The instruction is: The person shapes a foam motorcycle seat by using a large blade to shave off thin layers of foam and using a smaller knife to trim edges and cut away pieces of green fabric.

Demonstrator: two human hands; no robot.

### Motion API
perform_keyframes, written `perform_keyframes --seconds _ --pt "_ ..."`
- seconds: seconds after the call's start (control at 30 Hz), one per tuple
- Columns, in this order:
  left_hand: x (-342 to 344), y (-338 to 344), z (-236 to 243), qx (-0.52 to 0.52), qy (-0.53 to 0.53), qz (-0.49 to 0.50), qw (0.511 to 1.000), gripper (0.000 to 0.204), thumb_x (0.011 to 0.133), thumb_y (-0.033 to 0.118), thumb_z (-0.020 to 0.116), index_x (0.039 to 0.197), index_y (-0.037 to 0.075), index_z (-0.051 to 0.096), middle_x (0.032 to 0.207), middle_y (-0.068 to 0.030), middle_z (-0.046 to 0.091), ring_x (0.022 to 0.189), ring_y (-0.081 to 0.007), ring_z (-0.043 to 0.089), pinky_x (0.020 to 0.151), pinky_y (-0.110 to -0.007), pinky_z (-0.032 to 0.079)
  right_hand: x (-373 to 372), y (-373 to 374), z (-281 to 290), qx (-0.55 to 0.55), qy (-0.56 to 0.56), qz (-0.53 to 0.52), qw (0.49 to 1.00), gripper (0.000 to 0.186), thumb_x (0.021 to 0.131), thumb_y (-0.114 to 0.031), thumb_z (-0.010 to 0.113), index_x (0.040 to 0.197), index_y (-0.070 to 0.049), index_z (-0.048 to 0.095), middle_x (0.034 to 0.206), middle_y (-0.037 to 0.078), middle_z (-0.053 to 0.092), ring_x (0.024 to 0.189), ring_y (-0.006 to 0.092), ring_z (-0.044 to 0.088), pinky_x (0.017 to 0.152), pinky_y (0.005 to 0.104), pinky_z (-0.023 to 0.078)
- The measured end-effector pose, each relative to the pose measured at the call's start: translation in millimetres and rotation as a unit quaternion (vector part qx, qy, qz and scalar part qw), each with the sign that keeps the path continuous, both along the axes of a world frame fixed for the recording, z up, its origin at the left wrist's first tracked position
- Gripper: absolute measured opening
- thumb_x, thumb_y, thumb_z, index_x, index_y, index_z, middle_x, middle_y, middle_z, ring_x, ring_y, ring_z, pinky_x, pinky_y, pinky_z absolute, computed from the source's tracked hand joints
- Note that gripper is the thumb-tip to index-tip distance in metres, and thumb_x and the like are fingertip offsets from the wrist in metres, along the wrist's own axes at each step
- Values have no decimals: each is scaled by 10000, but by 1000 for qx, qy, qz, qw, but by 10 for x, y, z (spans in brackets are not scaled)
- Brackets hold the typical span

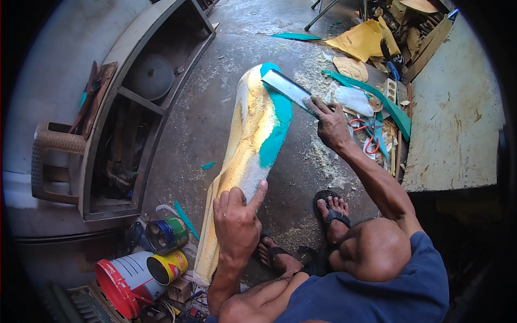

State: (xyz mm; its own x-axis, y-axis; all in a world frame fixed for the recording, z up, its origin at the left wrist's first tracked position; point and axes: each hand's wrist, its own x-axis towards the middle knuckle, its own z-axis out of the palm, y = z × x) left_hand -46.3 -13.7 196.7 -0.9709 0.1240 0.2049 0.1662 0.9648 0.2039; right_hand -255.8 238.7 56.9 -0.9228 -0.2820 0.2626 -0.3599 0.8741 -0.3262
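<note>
Navy cloth [366,296] occupies the near edge. Bucket [129,274]: near left. Foam [253,121]: centre, running near to far. Left hand [236,223]: over its near half, one finger extended; grip cannot be determined. Right hand [331,123]: fingers gripping a metal tool [288,91] at the foam's far end.

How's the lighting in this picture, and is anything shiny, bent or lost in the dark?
In the head view, the foam piece is brightly lit; the flat metal tool gleams pale; the cabinet's edges at left bow with the fisheye; black fills the corners, and the area below the pale board at right sinks into deep shadow.
</note>
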Motion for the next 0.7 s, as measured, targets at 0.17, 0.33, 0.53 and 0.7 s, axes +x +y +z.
perform_keyframes --seconds 0.17,0.33,0.53,0.7 --pt "33 -50 -131 -2 -20 -7 1000 613 765 -39 648 1288 266 744 806 -70 464 795 -273 518 752 -431 411 727 -451 306 -37 140 250 957 729 812 8 645 1436 -365 596 1531 -29 545 1301 296 484 1098 500 397" --pt "-34 -53 -36 -22 11 -6 1000 604 758 -30 648 1290 243 740 809 -65 471 800 -269 516 754 -439 409 251 -365 375 27 83 33 996 671 859 22 613 1420 -345 611 1530 -12 541 1280 328 484 1067 515 411" --pt "13 -116 -64 -4 1 -26 1000 604 773 -26 643 1306 244 732 811 -66 471 797 -271 510 742 -432 406 324 -298 198 -12 104 65 992 685 866 8 588 1460 -334 576 1557 4 522 1223 363 521 997 530 484" --pt "152 -613 -64 -100 36 -3 994 822 710 -60 674 1462 266 602 1045 -125 526 956 -304 562 906 -455 438 227 -304 425 -41 111 131 984 691 849 9 588 1471 -289 563 1531 36 547 1168 378 565 981 501 507"
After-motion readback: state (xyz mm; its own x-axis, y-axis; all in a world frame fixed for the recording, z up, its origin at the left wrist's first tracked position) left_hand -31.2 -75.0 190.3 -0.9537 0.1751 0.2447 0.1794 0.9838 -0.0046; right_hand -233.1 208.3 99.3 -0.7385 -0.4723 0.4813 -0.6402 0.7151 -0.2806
